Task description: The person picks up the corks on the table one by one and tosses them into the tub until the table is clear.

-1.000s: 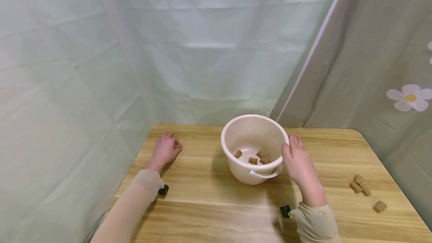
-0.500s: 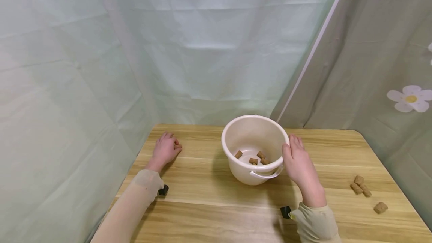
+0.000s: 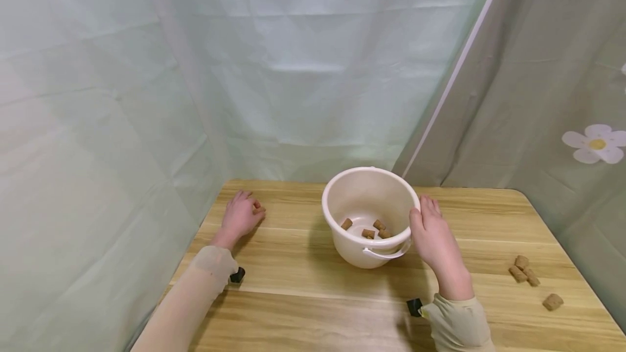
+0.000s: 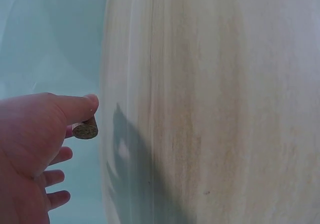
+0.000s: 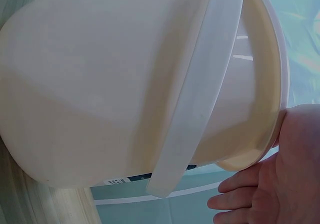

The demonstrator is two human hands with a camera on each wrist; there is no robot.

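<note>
A cork (image 4: 85, 128) is pinched between the thumb and index finger of my left hand (image 3: 240, 216), near the table's far left corner. The other left fingers are apart from it. My right hand (image 3: 432, 235) holds the right side of the white bucket (image 3: 348, 246), its thumb over the rim. Below the rim, several right fingers (image 5: 235, 200) extend nearly straight in the right wrist view; the thumb is hidden there. Several corks (image 3: 368, 233) lie on the bucket's floor. The bucket stands upright, its handle (image 3: 386, 255) hanging down towards me.
More corks (image 3: 522, 271) lie together on the right of the wooden table (image 3: 293, 308), with a single cork (image 3: 553, 302) nearer me. Pale curtains (image 3: 313, 69) hang behind and on both sides. A small black block (image 3: 414, 307) sits at each sleeve cuff.
The view has shifted very slightly. Both hands, the bucket and the corks keep their places.
</note>
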